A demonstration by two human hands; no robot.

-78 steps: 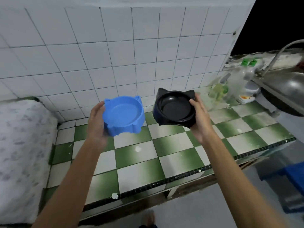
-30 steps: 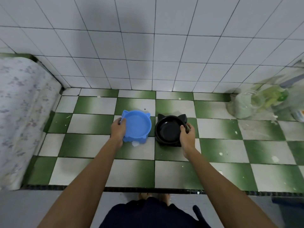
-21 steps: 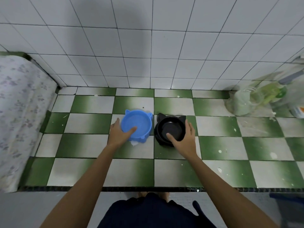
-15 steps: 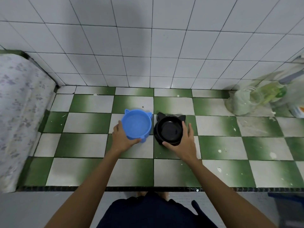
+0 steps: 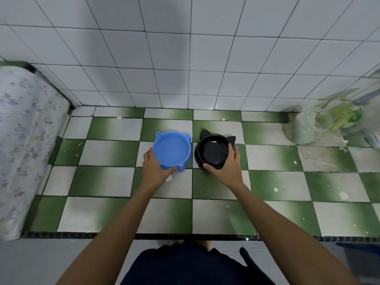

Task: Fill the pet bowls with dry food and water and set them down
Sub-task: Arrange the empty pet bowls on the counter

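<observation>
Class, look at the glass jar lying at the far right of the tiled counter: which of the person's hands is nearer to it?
Right. The right hand grips the black bowl, nearer the glass jar; the left hand holds the blue bowl, farther away.

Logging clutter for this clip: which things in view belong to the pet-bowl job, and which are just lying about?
Part of the job:
- blue bowl, held by the left hand
- black bowl, held by the right hand

Lying about:
- glass jar on the checkered counter
- green bottle, blurred
- floral cloth
</observation>
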